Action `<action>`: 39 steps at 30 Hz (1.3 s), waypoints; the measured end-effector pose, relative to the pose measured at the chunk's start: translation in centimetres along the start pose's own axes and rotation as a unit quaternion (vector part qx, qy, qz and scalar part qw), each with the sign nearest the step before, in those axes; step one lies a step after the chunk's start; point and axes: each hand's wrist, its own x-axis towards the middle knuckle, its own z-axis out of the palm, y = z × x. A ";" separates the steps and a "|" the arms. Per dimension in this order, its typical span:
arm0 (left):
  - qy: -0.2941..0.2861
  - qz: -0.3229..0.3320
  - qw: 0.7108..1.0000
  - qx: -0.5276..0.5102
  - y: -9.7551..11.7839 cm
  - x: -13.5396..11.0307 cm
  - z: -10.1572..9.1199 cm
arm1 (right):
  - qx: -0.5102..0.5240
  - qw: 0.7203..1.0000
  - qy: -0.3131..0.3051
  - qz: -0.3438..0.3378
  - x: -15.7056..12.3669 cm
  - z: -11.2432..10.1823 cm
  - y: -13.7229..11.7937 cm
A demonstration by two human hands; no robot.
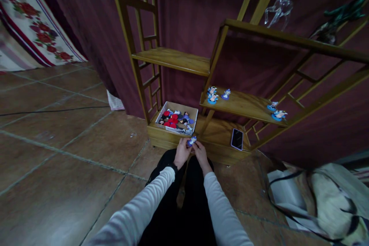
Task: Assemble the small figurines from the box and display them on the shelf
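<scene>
A small purple-and-white toy figurine (192, 140) is held between my two hands, just in front of the low shelf. The fingers of my left hand (182, 151) close on its left side. From the right, my right hand (200, 151) grips the same figurine with its fingertips. Right behind my hands stands an open cardboard box (188, 111) with several figurines lying jumbled in it, some on red bases. On the middle shelf a similar purple figurine (226, 94) stands beside two blue-based figurines (212, 98). Two more blue-based figurines (279, 115) stand at that shelf's right end.
The wooden display rack (175, 59) rises in front of me. A phone (236, 139) lies on its bottom shelf. Higher up stand a clear glass animal (281, 9) and a dark green statue (331, 27). A pale bag (331, 196) with dark straps sits on the floor at right.
</scene>
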 end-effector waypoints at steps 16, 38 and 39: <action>-0.092 0.041 0.981 0.167 0.6 1.6 -1.0 | 0.165 0.984 0.004 0.062 1.1 0.1 0.8; -0.126 0.138 0.947 0.263 0.1 1.6 -1.4 | 0.216 0.971 -0.044 0.095 2.6 -1.3 1.2; -0.131 0.143 0.941 0.277 0.2 1.6 -1.4 | 0.214 0.971 -0.043 0.095 2.6 -1.4 1.0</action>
